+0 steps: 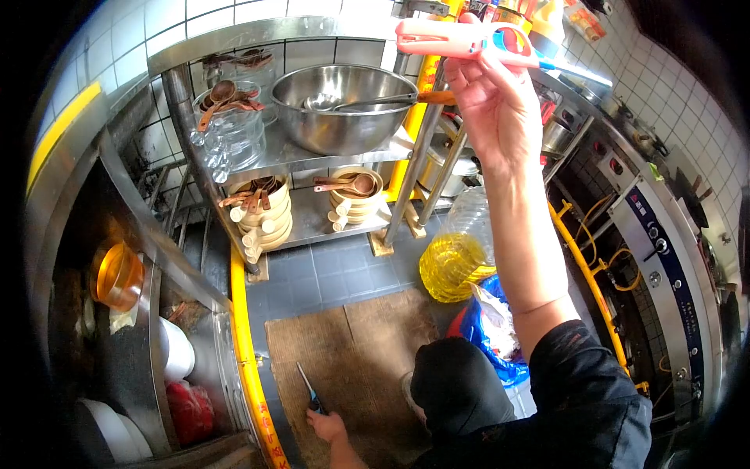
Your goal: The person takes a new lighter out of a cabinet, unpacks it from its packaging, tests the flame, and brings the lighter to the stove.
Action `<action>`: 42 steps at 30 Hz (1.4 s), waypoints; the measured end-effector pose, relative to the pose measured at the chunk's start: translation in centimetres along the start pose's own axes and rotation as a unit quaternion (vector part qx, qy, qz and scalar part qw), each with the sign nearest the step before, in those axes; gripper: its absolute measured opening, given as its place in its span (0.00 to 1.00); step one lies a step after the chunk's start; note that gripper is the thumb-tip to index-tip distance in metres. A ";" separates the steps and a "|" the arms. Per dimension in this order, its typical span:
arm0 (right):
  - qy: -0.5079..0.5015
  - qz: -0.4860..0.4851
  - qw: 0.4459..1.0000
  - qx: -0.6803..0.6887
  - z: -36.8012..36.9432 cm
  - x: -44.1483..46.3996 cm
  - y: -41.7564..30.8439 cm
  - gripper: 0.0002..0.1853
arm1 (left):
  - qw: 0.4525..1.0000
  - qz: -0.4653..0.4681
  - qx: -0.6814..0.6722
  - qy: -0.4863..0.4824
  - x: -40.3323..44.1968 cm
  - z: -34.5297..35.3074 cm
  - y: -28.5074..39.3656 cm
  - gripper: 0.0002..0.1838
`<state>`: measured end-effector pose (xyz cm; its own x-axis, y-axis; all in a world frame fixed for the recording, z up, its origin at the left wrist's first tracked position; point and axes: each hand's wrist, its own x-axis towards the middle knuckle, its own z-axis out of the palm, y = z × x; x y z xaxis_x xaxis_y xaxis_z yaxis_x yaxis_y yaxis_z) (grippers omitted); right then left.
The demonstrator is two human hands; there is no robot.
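High at the upper right, my right hand (498,105) is closed on a pink long-nosed lighter (445,39). Its finger loop and blue part show, and a thin metal nozzle sticks out to the right. Low in the view, my left hand (328,427) is closed around a slim blue-and-black lighter (314,399) with a narrow metal nozzle pointing up and left. This hand is over a brown mat (351,336) on the floor. Most of the blue lighter's grip is hidden by the fingers.
A metal shelf (305,160) carries a steel bowl (340,129), glass jugs (238,141) and stacked cream pots (269,215). An oil bottle (449,266) and a blue-lined bin (500,344) stand on the floor. A stove (664,258) lines the right; a yellow-edged counter (246,367) is left.
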<state>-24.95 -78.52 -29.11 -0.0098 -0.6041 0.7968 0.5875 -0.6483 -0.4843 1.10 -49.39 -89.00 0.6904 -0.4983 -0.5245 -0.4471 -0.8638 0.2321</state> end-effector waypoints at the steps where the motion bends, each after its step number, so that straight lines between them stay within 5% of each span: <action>1: -0.002 0.004 1.000 -0.007 0.1 -0.1 0.0 0.24 | 1.000 0.001 0.001 0.002 0.1 0.2 -0.2 0.41; 9: -0.035 0.021 0.997 -0.070 -0.1 -0.1 -0.1 0.26 | 1.000 -0.013 -0.008 -0.018 -0.7 -1.1 0.8 0.41; 19: 0.041 0.013 0.999 0.016 -0.6 -0.9 1.3 0.26 | 1.000 0.001 -0.006 -0.014 0.1 -0.4 0.1 0.40; 27: -0.025 0.171 0.985 0.018 -0.7 -6.8 5.5 0.21 | 0.997 0.050 -0.026 0.058 1.3 2.8 -2.0 0.40; 30: -0.041 0.264 0.963 0.035 -0.2 -9.4 7.1 0.20 | 0.995 0.040 0.079 0.043 -1.0 -1.8 0.8 0.41; 32: -0.047 0.307 0.950 0.029 -0.1 -11.0 8.4 0.21 | 0.990 0.082 -0.004 0.119 -0.9 -1.8 1.3 0.41; 35: -0.065 0.362 0.929 0.044 0.3 -13.6 10.7 0.21 | 0.906 0.296 -0.177 0.247 1.5 -2.9 5.6 0.39; 39: -0.059 0.415 0.905 0.070 0.7 -17.0 14.0 0.21 | 0.791 0.442 -0.416 0.078 -3.8 -18.3 16.7 0.29; 42: -0.081 0.459 0.882 0.073 1.4 -18.2 15.4 0.20 | 0.765 0.526 -0.365 0.067 -6.9 -26.3 20.3 0.28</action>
<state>-14.55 -76.86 -50.59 0.6322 -0.7620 0.1404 0.3862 0.1527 -0.9097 2.20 -65.46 -59.13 0.2403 -0.9071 0.3455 -0.3934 0.2344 0.8890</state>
